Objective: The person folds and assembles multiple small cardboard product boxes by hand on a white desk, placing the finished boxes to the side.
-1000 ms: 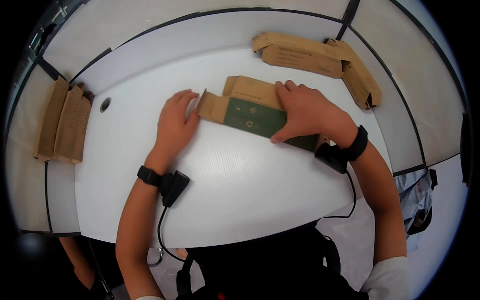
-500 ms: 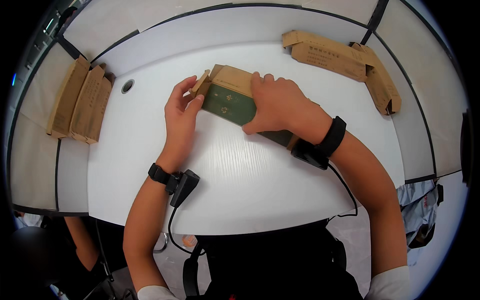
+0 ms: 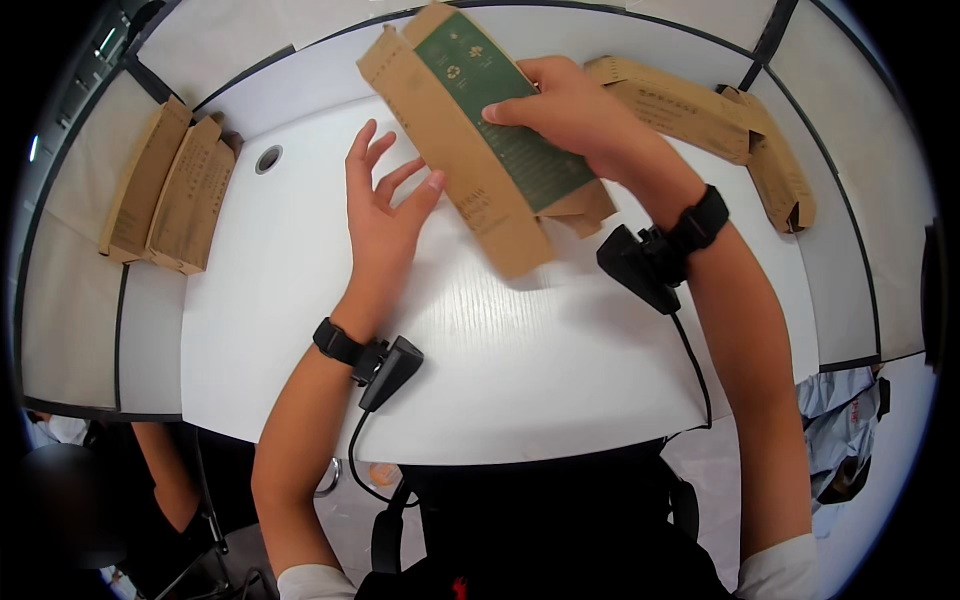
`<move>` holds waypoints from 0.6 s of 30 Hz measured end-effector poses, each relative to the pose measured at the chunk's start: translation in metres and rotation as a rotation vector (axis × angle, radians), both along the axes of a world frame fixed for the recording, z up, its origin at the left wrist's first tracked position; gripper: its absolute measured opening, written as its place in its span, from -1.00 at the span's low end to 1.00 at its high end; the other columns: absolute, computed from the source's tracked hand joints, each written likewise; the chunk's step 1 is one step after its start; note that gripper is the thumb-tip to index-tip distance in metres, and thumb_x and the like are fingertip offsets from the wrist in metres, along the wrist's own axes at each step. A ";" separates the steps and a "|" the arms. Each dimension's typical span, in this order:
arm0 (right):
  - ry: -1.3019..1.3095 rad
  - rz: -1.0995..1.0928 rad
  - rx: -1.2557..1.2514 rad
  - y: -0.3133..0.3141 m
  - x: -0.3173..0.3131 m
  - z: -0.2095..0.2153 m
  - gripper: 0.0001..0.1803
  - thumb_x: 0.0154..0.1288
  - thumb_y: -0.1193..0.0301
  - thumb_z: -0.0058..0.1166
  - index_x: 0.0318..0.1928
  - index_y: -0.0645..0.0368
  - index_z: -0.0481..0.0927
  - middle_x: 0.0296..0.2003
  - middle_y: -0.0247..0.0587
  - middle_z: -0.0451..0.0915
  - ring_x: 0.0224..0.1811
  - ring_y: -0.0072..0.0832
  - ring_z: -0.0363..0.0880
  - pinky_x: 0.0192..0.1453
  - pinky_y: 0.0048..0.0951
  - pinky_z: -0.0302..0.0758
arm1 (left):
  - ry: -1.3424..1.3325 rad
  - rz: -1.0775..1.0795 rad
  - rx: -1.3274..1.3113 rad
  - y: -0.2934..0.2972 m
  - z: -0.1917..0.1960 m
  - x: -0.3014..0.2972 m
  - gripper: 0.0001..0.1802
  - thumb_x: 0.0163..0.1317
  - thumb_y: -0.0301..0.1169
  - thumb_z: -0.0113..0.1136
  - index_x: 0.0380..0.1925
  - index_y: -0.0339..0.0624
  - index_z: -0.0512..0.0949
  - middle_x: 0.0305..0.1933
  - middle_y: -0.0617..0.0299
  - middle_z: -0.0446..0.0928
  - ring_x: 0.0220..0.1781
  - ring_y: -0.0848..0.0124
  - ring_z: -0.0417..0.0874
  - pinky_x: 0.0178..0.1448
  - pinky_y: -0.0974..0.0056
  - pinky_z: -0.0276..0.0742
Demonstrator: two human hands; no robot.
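Surface: white [image 3: 500, 390], walled by pale panels, carrying everything below.
Right-side boxes: two brown boxes, one [image 3: 670, 105] along the back panel, the other [image 3: 775, 165] along the right panel, meeting near the corner.
Left-side boxes: two brown boxes [image 3: 195, 190] side by side against the left panel.
Held box: brown with a green panel [image 3: 475, 115], tilted, over the middle back of the surface; its long axis runs slantwise from far left to near right, green panel facing up, a loose flap at the near-right end.
Right hand: [image 3: 575, 112] pinching the held box, thumb on the green panel, fingers over the far edge.
Left hand: [image 3: 385, 225] fingers spread beside the brown side; contact cannot be told.
Hole: round [image 3: 268, 159], near the left-side boxes.
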State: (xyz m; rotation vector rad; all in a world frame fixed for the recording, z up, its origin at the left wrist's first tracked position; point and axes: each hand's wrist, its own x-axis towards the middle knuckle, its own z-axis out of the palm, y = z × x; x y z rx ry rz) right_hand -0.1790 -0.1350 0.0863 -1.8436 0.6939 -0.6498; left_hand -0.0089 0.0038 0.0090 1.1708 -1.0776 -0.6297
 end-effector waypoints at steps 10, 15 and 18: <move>-0.389 0.147 0.337 0.014 0.011 -0.054 -0.20 0.43 0.10 0.24 0.51 0.21 0.25 0.37 -0.06 0.41 0.31 -0.31 0.51 0.36 -0.31 0.49 | -0.321 -0.030 0.156 0.002 -0.009 0.007 0.17 0.07 -0.34 0.58 0.60 -0.09 0.03 0.54 0.07 0.19 0.54 0.10 0.33 0.46 -0.03 0.49; -0.256 0.175 0.025 0.018 0.013 -0.086 0.12 0.15 0.25 0.53 0.60 0.13 0.10 0.45 0.00 0.29 0.48 -0.21 0.33 0.49 -0.24 0.39 | -0.313 -0.029 0.148 0.003 -0.007 0.012 -0.18 0.32 -0.46 0.30 0.55 -0.17 0.19 0.54 0.02 0.28 0.44 0.16 0.47 0.45 0.07 0.48; -0.336 0.240 0.098 0.017 0.010 -0.091 0.11 0.13 0.29 0.54 0.58 0.21 0.11 0.44 0.04 0.28 0.45 -0.12 0.38 0.44 -0.20 0.48 | -0.315 -0.018 0.062 0.007 -0.007 0.012 -0.45 0.45 -0.56 0.08 0.44 -0.26 0.38 0.55 -0.01 0.33 0.42 0.22 0.52 0.43 0.15 0.47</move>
